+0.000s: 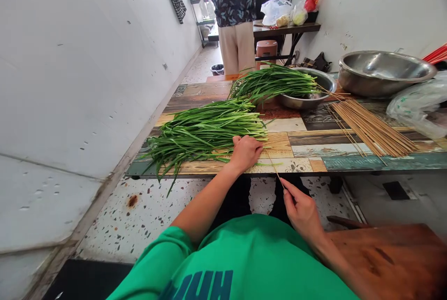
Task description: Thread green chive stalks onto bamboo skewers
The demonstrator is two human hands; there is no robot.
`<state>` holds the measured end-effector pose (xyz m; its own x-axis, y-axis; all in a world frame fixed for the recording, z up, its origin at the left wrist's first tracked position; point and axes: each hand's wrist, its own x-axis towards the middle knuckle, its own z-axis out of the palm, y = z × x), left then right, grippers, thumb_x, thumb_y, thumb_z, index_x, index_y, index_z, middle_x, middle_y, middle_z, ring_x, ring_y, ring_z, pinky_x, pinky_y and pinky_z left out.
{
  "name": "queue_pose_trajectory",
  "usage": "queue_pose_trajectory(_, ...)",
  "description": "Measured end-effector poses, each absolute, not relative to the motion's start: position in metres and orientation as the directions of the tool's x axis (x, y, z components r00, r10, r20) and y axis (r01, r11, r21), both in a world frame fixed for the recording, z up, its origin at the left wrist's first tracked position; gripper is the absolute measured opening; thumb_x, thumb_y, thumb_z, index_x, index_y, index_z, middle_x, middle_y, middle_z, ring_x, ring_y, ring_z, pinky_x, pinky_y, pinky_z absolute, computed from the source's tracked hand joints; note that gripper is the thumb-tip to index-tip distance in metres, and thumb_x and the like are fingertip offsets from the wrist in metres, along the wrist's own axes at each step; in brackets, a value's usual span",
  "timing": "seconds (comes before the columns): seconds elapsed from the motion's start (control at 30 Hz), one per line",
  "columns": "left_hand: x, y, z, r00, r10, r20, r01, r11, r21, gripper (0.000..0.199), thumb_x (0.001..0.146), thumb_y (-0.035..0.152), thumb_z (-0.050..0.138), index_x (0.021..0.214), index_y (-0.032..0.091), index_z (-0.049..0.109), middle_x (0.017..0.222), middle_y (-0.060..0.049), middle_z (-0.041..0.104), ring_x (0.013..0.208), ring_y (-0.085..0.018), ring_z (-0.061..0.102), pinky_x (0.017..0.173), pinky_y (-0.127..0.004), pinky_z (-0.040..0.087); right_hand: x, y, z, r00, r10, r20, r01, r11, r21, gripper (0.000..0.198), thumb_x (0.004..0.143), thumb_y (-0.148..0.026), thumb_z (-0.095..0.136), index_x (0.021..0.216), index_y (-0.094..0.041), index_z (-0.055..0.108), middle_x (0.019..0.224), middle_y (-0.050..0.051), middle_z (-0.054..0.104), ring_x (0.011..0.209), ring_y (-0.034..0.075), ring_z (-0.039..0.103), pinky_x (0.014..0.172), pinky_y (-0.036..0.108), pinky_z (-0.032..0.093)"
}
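Observation:
Long garlic chives (209, 130) lie in a loose pile on the table, pale stem ends to the right. My left hand (246, 152) is curled over the stems at the pile's near right corner, its fingers closed on some of them; the fingertips are partly hidden. A thin wooden skewer (274, 167) slants from my right hand (302, 209) up to my left fingers, where its tip is hidden. Thumb and forefinger of my right hand pinch its lower end, just off the table's front edge. Many more skewers (377, 128) are spread on the table at the right.
More chives (275, 81) rest across a steel bowl (324, 76), with skewers at their stem ends. A larger steel basin (384, 70) and a clear plastic bag (419, 109) are at the right. A person (235, 11) stands beyond the table. A wooden stool (391, 258) is at lower right.

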<state>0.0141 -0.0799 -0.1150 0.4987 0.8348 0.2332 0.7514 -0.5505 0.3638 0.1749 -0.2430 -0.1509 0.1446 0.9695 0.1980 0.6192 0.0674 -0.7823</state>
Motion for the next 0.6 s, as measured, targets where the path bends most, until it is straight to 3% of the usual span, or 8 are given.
queue_pose_trajectory(0.6,0.0144,-0.0788,-0.1178,0.484,0.843,0.234,0.746,-0.537,0.394,0.025,0.090,0.027,0.050,0.083,0.021,0.073,0.089,-0.005,0.072,0.092,-0.020,0.057,0.081,-0.039,0.024,0.1768,-0.2443,-0.1537,0.143,0.963,0.230,0.627,0.092,-0.774,0.040,0.090,-0.025,0.044,0.117,-0.009,0.069,0.096,0.012,0.075,0.078,0.021,0.072,0.074,0.029,0.059)
